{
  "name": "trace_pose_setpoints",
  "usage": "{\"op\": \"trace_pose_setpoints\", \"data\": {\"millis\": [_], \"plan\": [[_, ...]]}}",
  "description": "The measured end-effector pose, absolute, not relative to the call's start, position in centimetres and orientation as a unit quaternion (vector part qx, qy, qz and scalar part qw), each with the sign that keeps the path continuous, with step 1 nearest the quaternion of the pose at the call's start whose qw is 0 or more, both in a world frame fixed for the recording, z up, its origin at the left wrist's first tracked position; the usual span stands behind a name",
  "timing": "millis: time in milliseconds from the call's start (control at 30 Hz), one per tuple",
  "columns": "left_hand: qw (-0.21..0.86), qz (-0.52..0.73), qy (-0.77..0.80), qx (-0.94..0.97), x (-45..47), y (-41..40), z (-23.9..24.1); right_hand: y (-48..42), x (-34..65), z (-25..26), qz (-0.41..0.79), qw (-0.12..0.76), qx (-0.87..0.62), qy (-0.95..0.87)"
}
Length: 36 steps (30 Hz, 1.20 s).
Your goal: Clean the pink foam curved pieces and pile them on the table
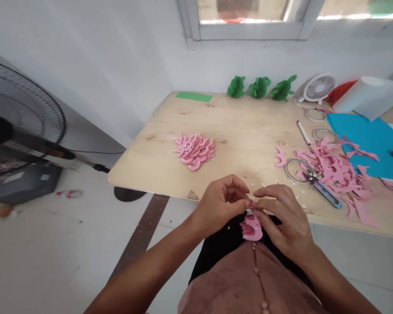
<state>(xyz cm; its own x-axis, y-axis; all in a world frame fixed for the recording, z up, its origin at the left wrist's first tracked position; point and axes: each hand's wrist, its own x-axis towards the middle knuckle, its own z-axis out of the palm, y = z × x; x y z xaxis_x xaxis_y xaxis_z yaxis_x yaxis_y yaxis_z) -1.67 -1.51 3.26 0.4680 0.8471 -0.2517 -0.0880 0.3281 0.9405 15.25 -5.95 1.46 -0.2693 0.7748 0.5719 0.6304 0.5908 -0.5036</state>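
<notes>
Together, left hand [221, 203] and right hand [281, 213] pinch a pink petal cluster [251, 227] hanging long-axis downward; no writing shows.

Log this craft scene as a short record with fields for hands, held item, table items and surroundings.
Left hand: left hand, fingertips pinched at the top of the pink foam petal cluster
Right hand: right hand, pinching the same spot
Table: pale plywood table
Centre: pile of pink foam petals
Right: heap of pink foam scraps, blue-handled scissors, blue foam sheet
Back: three green paper pompoms, small white desk fan
</notes>
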Motion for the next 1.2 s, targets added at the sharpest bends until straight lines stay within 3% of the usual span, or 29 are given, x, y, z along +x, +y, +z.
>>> {"op": "trace_pose_setpoints", "data": {"millis": [1200], "plan": [[0.795, 0.288, 0.351, 0.403, -1.76, -1.4, 3.15, -6.25, 16.12, 1.36, 0.139, 0.427, -0.334, -0.829]]}}
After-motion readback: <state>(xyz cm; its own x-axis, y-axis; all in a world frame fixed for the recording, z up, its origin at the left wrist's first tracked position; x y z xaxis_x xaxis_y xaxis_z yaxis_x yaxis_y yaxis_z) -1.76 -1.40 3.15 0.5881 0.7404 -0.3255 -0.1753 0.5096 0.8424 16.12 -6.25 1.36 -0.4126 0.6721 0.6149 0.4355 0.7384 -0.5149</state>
